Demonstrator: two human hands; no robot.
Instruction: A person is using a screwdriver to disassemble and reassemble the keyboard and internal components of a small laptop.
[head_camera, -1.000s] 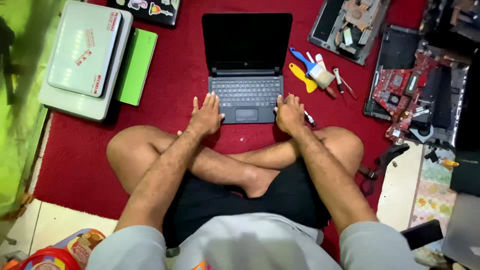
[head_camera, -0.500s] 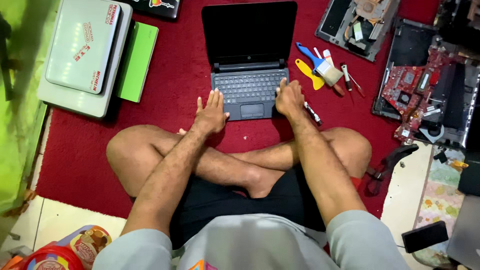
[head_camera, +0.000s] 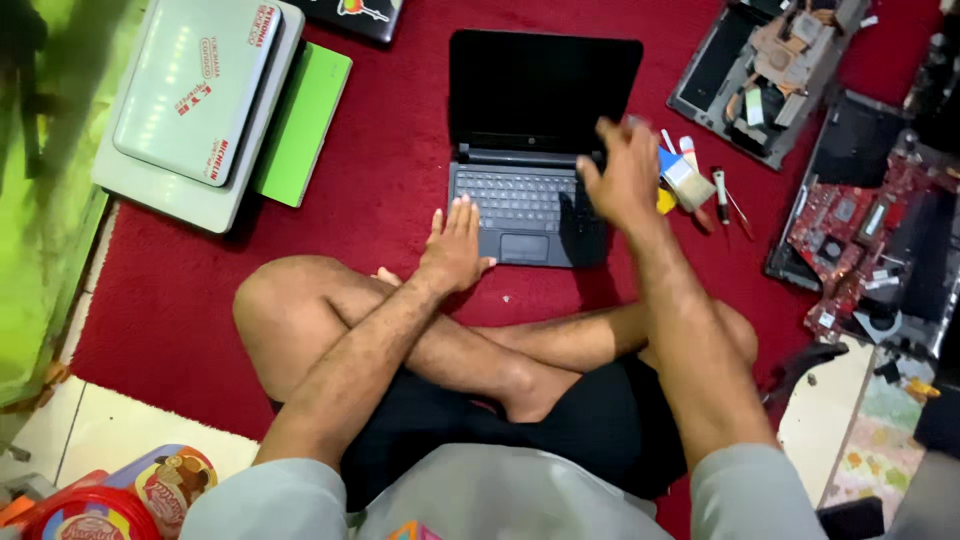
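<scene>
Since the earlier frame, the right hand (head_camera: 622, 178) has been lifted off the front right corner of the open laptop (head_camera: 535, 150) and is now raised over the keyboard's right edge, blurred by motion; its fingers appear loosely spread and nothing is seen grasped in it, though the blur leaves this uncertain. The left hand (head_camera: 455, 245) is recorded flat on the left palm rest beside the touchpad, fingers extended, released and gripping nothing. The laptop is located on the red carpet (head_camera: 390, 170) directly ahead of the crossed legs, its screen dark. One open laptop is counted, with two closed pale devices (head_camera: 195, 95) stacked at the upper left and one green slab (head_camera: 300, 125) tucked beside them. Just right of the laptop, one paintbrush (head_camera: 685, 180), one yellow pry tool (head_camera: 666, 200) and one screwdriver (head_camera: 720, 190) are noted. Two opened chassis are observed at the right: a grey shell (head_camera: 770, 70) containing a fan and copper heat pipe, and a dark shell (head_camera: 890, 250) containing a red circuit board. One round colourful tin (head_camera: 170, 480) is seen at the lower left, contents not visible.
</scene>
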